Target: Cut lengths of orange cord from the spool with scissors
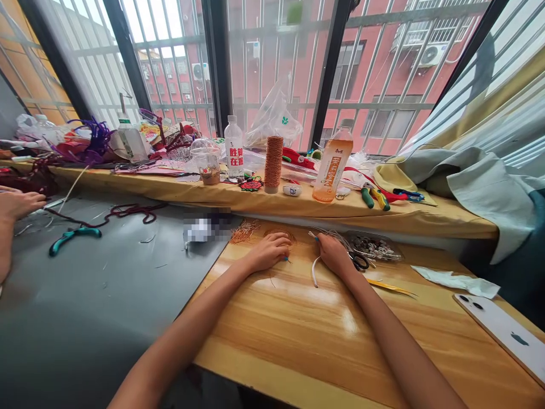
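My left hand (270, 251) rests on the wooden table with its fingers curled down beside a loose coil of thin brown cord (280, 233). What its fingertips hold, if anything, is too small to make out. To the right, my right hand (334, 254) is closed on a white cord (315, 272), part of which bends down onto the table. A short pale end sticks out past its fingers. Black-handled scissors (360, 261) lie against the right wrist. Cut orange-brown strands (244, 231) form a small pile left of my left hand.
A clear tray of small pieces (377, 247) stands behind the scissors. At right lie a tissue (455, 280) and a white phone (511, 335). The sill holds a cord spool (273, 165) and a tea bottle (334, 165). Another person's hand (19, 203) is at far left, near teal pliers (74, 238).
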### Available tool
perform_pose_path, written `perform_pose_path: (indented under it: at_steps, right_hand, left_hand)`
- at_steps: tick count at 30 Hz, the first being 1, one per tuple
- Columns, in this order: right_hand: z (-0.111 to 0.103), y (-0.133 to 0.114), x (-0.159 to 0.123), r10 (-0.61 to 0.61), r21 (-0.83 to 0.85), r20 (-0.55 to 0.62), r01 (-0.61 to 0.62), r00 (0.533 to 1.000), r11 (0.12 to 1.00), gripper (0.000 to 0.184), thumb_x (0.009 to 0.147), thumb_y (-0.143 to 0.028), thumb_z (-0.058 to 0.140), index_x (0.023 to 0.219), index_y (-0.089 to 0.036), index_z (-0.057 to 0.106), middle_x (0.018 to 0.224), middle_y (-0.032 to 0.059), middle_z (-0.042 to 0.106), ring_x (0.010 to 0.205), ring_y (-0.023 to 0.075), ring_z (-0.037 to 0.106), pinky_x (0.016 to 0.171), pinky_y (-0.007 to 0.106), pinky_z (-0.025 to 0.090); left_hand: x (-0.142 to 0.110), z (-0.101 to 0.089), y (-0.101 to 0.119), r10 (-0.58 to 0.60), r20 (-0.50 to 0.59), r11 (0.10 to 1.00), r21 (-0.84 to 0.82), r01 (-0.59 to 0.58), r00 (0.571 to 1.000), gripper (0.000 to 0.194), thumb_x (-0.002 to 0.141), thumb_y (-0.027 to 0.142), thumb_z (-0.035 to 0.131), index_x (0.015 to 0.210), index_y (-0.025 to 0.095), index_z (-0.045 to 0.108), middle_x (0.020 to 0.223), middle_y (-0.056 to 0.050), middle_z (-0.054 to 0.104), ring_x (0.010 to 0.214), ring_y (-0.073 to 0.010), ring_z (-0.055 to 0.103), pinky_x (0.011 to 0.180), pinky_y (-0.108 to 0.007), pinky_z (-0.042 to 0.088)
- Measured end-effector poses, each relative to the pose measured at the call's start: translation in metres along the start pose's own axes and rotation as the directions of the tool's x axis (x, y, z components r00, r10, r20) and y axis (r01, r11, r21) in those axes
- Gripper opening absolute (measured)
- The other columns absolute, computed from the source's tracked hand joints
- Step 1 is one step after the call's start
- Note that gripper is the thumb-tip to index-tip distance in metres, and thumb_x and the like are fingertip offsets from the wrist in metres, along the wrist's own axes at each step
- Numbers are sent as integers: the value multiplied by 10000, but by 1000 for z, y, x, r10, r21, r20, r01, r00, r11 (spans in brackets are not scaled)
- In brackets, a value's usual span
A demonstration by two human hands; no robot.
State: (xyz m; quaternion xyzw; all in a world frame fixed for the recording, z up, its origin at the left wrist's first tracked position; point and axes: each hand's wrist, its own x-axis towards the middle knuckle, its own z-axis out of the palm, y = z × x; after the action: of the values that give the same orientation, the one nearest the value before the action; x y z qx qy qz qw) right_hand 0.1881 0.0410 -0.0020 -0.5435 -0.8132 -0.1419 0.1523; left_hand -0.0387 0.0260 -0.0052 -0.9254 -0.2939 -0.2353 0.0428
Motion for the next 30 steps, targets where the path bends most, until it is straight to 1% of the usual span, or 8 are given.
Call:
perform_pose_path:
  at_steps: [4, 9, 15, 18, 21, 26, 28, 30]
  right_hand:
    - [0, 0, -1, -12, -21, 2, 12, 1000, 1000, 184, 786, -54, 315, 806, -153, 469, 814, 79, 602, 782, 181, 523, 695, 243, 294]
    - [3, 2, 0, -10, -35, -5, 10, 1000, 999, 161, 797, -71, 326, 809, -157, 462, 810, 67, 602, 770, 179, 528, 675, 240, 292]
    - [3, 2, 0, -7, -42, -14, 6, 1000, 999, 159, 820, -96, 319, 794, -157, 463, 789, 66, 604, 746, 177, 530, 655, 243, 287]
    - [1, 2, 0, -14, -40, -19, 13, 1000, 999, 159, 823, -100, 322, 788, -156, 467, 776, 66, 604, 738, 172, 531, 657, 239, 289]
    - [0, 1, 1, -19, -39, -22, 18, 1000, 999, 156, 825, -104, 327, 785, -154, 470, 770, 65, 605, 738, 170, 536, 669, 236, 292]
    - [2, 1, 2, -7, -37, -24, 6, 1000, 999, 149, 823, -111, 335, 793, -147, 477, 784, 79, 609, 741, 178, 542, 657, 241, 296]
    - [3, 2, 2, -7, -37, -24, 6, 1000, 999, 147, 819, -107, 338, 792, -147, 477, 788, 82, 608, 749, 180, 541, 657, 243, 295]
    - [6, 4, 2, -12, -40, -20, 11, 1000, 999, 146, 810, -96, 343, 790, -149, 477, 783, 76, 606, 747, 179, 538, 653, 244, 293]
  left_hand:
    - [3, 3, 0, 4, -49, 1000, -21, -5, 999, 161, 806, 154, 418, 840, 153, 575, 995, -65, 539, 1067, -173, 374, 913, -312, 347]
    - [7, -10, -2, -177, -136, 983, -82, 167, 975, 208, 779, 61, 367, 830, 141, 551, 879, -62, 539, 892, -158, 423, 797, -281, 402]
    - [-8, -30, 19, -12, 154, 985, 169, -15, 988, 278, 762, 116, 442, 988, 227, 562, 998, -55, 525, 966, -203, 395, 838, -345, 341]
    - [-33, -41, 29, -45, 245, 976, 216, -9, 968, 282, 793, 159, 414, 1039, 211, 541, 1036, -63, 529, 999, -216, 406, 857, -354, 327]
    - [-62, -56, 40, -97, 301, 985, 166, 48, 949, 343, 840, 201, 329, 1154, 191, 465, 1150, -69, 503, 1100, -207, 384, 935, -349, 273]
    - [-81, -68, 79, -53, 407, 996, -49, 80, 912, 651, 828, 481, 280, 1347, 154, 62, 1404, -69, 150, 1285, -192, 129, 1047, -329, 93]
    - [-80, -63, 85, -26, 447, 993, -91, 74, 894, 622, 837, 493, 218, 1348, 181, 49, 1410, -42, 111, 1294, -175, 82, 1054, -324, 53]
    - [-78, -55, 73, -78, 464, 991, -58, 119, 882, 584, 849, 479, 166, 1346, 190, 67, 1408, -33, 114, 1294, -161, 75, 1054, -320, 45]
